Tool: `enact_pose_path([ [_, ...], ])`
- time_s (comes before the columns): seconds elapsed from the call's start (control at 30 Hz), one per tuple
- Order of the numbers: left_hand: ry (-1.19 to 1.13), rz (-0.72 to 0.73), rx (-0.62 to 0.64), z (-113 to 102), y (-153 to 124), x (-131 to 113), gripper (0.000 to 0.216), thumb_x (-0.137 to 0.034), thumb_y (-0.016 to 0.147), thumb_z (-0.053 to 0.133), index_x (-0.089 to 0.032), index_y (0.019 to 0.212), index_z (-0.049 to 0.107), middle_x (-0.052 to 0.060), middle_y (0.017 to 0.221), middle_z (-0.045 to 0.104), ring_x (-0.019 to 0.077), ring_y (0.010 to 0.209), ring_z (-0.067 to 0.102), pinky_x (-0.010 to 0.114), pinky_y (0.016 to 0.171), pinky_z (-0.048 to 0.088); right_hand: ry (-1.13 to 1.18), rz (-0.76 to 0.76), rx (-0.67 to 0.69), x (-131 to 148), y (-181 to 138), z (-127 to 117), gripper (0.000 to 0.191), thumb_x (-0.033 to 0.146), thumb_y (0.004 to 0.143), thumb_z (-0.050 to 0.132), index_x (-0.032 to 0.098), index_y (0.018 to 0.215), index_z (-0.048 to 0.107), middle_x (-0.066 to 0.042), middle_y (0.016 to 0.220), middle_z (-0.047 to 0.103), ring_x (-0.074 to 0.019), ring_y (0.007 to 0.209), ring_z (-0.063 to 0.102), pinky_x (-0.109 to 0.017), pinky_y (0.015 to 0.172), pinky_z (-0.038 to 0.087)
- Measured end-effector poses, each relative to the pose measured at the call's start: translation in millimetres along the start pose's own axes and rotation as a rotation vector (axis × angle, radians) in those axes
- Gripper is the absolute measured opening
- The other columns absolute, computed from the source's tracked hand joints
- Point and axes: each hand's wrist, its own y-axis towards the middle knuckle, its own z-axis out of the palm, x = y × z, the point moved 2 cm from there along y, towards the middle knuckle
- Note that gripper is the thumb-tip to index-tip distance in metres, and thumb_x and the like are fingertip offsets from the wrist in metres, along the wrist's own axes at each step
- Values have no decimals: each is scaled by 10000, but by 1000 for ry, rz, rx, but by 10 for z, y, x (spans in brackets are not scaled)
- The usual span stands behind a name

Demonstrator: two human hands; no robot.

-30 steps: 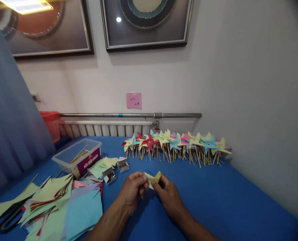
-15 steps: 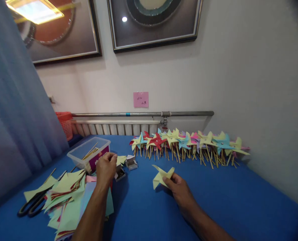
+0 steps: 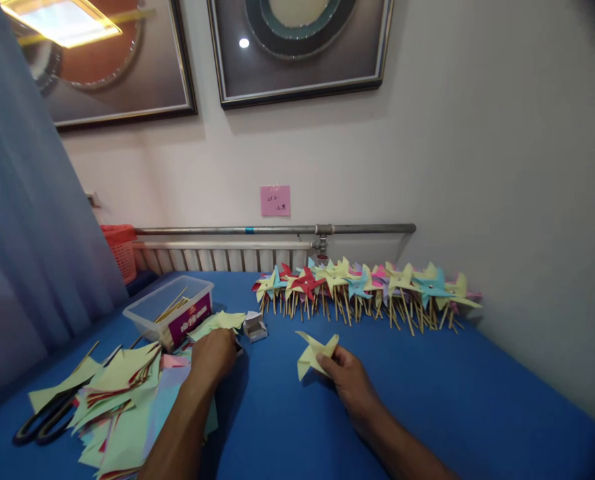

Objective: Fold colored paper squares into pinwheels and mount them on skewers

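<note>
My right hand [image 3: 353,383] pinches a pale yellow paper pinwheel [image 3: 313,355] by one blade, thumb on top, above the blue tabletop. My left hand [image 3: 213,355] reaches down over a small open box [image 3: 239,348], most of which it covers. The fingertips of that hand are hidden, so whether they grip anything does not show. Beside it stands another small open white box [image 3: 255,327]. Pale yellow paper pieces [image 3: 222,322] lie just behind the left hand. Under the left forearm spreads a pile of coloured paper sheets [image 3: 127,400].
A clear plastic tub [image 3: 168,292] with thin sticks stands at the back left. Black-handled scissors [image 3: 52,417] lie by the paper pile. Several finished pinwheels on sticks [image 3: 360,287] line the back right. A red basket [image 3: 122,257] and a blue curtain [image 3: 37,233] are at far left.
My left hand has lowered from beside the tub onto the small box, now mostly covering it. The right hand still holds the pinwheel; the whole view has shifted slightly.
</note>
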Motion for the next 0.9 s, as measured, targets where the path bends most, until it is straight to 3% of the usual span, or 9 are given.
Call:
enact_pose_path([
  [0.33, -26, 8, 72, 94, 92, 68, 312, -195, 875, 476, -162, 979, 769, 229, 1128, 767, 391, 1038, 734, 431, 784, 529, -11, -39, 21, -34, -13, 9, 415, 429, 705, 783, 150, 1012, 773, -105, 980, 803, -291, 896, 733, -402, 847, 551],
  [0.9, 21, -19, -23, 44, 47, -15, 362, -203, 914, 406, -156, 1041, 742, 225, 1096, 760, 358, 1034, 731, 404, 783, 519, 62, -14, 23, 2, -45, 37, 387, 412, 673, 817, 163, 966, 774, -94, 970, 804, -302, 931, 741, -401, 849, 567],
])
